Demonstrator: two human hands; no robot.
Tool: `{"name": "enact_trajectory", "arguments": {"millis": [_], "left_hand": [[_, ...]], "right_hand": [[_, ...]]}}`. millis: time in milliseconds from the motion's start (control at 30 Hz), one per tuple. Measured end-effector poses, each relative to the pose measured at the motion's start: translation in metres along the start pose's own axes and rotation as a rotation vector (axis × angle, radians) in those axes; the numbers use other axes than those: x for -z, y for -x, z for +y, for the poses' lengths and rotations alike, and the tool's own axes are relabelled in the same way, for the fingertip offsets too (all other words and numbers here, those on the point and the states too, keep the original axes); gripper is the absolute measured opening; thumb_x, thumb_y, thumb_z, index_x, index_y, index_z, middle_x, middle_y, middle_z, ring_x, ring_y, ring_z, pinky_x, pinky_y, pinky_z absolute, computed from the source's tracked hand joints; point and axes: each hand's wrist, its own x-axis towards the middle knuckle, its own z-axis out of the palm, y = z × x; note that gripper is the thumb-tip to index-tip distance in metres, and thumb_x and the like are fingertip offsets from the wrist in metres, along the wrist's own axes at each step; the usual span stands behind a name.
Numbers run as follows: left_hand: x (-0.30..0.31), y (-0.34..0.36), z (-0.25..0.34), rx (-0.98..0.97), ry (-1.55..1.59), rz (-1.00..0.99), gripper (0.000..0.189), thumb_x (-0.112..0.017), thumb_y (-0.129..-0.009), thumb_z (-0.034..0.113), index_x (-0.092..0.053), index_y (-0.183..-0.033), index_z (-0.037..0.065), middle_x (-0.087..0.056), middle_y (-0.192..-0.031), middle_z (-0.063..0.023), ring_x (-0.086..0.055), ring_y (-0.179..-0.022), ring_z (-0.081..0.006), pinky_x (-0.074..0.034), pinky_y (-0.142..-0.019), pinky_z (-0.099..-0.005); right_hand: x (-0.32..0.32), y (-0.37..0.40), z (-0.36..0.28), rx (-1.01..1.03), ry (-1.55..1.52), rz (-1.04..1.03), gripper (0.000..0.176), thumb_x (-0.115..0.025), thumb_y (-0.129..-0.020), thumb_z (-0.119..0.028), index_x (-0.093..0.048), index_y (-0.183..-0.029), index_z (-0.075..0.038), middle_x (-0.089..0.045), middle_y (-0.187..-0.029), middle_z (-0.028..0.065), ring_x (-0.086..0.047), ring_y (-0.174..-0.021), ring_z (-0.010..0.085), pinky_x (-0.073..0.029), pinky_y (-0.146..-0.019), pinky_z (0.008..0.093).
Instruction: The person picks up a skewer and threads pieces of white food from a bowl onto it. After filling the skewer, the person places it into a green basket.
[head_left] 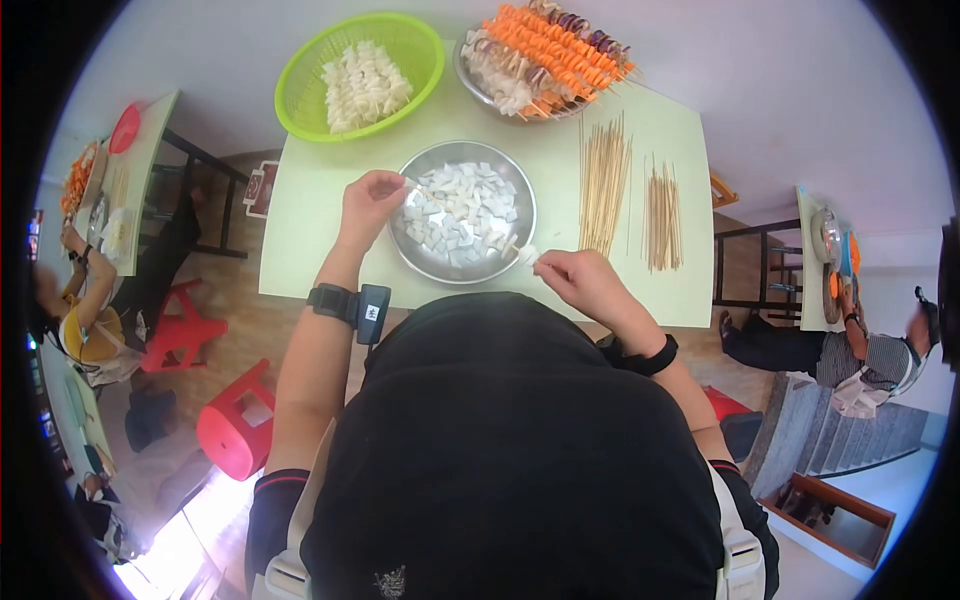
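Note:
A steel bowl [404,247] of cut white food pieces [470,195] stands in front of me on the table. At its left rim, the fingertips of my left hand [372,207] are pinched together, with a thin tan stick showing just beyond them over the bowl. My right hand [582,280], at the lower right rim, is closed on a bamboo skewer [511,244] with white pieces [527,256] bunched on it by the fingertips. The skewer's middle blends into the food behind it.
Bamboo skewers lie in a larger bundle [605,185] and a smaller bundle [663,220] on the pale table [330,255]. Behind are a green basket [433,75] of white skewers and a bowl [463,68] of loaded orange skewers. Red stools [236,430] and people at other tables flank me.

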Motion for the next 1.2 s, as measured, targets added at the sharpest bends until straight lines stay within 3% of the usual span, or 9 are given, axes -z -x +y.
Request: {"name": "enact_trajectory", "arguments": {"millis": [200, 267, 400, 733, 800, 933, 1067, 1133, 1200], "left_hand": [[-0.004, -0.003, -0.004, -0.069, -0.029, 0.047, 0.02, -0.069, -0.076, 0.005, -0.063, -0.093, -0.002, -0.067, -0.086, -0.009, -0.063, -0.08, -0.014, -0.051, -0.073, -0.0252], [-0.006, -0.003, 0.002, -0.061, -0.024, 0.052, 0.019, -0.069, -0.077, 0.005, -0.062, -0.093, -0.001, -0.066, -0.086, -0.0069, -0.062, -0.08, -0.012, -0.05, -0.073, -0.0232], [-0.007, -0.004, 0.009, -0.05, 0.041, 0.075, 0.018, -0.069, -0.078, 0.004, -0.062, -0.094, -0.001, -0.065, -0.087, -0.0053, -0.061, -0.079, -0.0101, -0.049, -0.072, -0.0215], [-0.003, -0.012, 0.026, -0.043, 0.047, 0.171, 0.02, -0.07, -0.078, 0.004, -0.062, -0.096, -0.003, -0.065, -0.089, -0.0064, -0.06, -0.08, -0.0109, -0.049, -0.074, -0.0218], [-0.003, -0.013, 0.03, -0.069, 0.089, 0.187, 0.02, -0.069, -0.076, 0.004, -0.063, -0.094, -0.003, -0.066, -0.086, -0.0078, -0.062, -0.08, -0.0124, -0.049, -0.072, -0.0238], [-0.008, -0.012, 0.037, -0.09, 0.127, 0.188, 0.02, -0.07, -0.076, 0.005, -0.063, -0.093, -0.003, -0.066, -0.087, -0.0072, -0.062, -0.08, -0.012, -0.048, -0.072, -0.0232], [-0.007, -0.01, 0.039, -0.082, 0.13, 0.235, 0.019, -0.07, -0.077, 0.004, -0.063, -0.093, -0.003, -0.066, -0.087, -0.0067, -0.061, -0.08, -0.0116, -0.048, -0.072, -0.0227], [-0.006, -0.01, 0.042, -0.083, 0.152, 0.238, 0.018, -0.07, -0.077, 0.004, -0.063, -0.093, -0.003, -0.066, -0.087, -0.0065, -0.061, -0.081, -0.0115, -0.048, -0.073, -0.0227], [-0.004, -0.011, 0.046, -0.102, 0.124, 0.195, 0.021, -0.068, -0.079, 0.001, -0.061, -0.098, -0.004, -0.064, -0.091, -0.0073, -0.06, -0.082, -0.0119, -0.049, -0.077, -0.0231]], "right_hand": [[0.0, -0.008, -0.004, 0.24, 0.361, 0.166, 0.023, -0.051, -0.091, -0.021, -0.062, -0.086, -0.002, -0.053, -0.053, 0.0116, -0.05, -0.043, 0.0248, -0.043, -0.046, 0.0324], [0.007, -0.011, -0.019, -0.325, -0.605, -0.291, 0.028, -0.046, -0.095, -0.023, -0.06, -0.085, 0.0, -0.046, -0.047, 0.0033, -0.043, -0.036, 0.0146, -0.037, -0.039, 0.027], [0.011, -0.017, -0.011, -0.375, -0.965, -0.304, 0.031, -0.043, -0.097, -0.024, -0.059, -0.087, 0.001, -0.039, -0.046, -0.0031, -0.037, -0.035, 0.0069, -0.032, -0.035, 0.0223], [-0.003, -0.029, -0.011, 0.419, 0.413, 0.282, 0.028, -0.044, -0.095, -0.024, -0.06, -0.085, -0.003, -0.047, -0.048, 0.0004, -0.047, -0.037, 0.0125, -0.036, -0.036, 0.0235], [0.008, -0.027, -0.036, -0.298, -0.714, -0.213, 0.028, -0.043, -0.095, -0.022, -0.059, -0.084, -0.002, -0.046, -0.047, 0.0013, -0.044, -0.035, 0.013, -0.035, -0.035, 0.0244], [0.024, -0.035, -0.032, -0.322, -1.12, -0.291, 0.028, -0.043, -0.094, -0.019, -0.058, -0.082, 0.0, -0.044, -0.046, 0.0019, -0.04, -0.034, 0.0108, -0.034, -0.034, 0.0234], [0.022, -0.04, -0.038, -0.283, -0.777, -0.181, 0.027, -0.045, -0.094, -0.021, -0.058, -0.082, 0.0, -0.047, -0.047, 0.0067, -0.045, -0.036, 0.0163, -0.038, -0.038, 0.0278], [0.003, -0.04, -0.034, 0.332, 0.018, 0.187, 0.021, -0.049, -0.09, -0.021, -0.059, -0.088, -0.003, -0.054, -0.054, 0.0149, -0.055, -0.048, 0.0312, -0.044, -0.047, 0.0387], [0.004, -0.035, -0.044, 0.194, 0.209, 0.121, 0.017, -0.05, -0.089, -0.021, -0.06, -0.091, -0.006, -0.056, -0.062, 0.0199, -0.057, -0.063, 0.0384, -0.046, -0.059, 0.0449]]}}
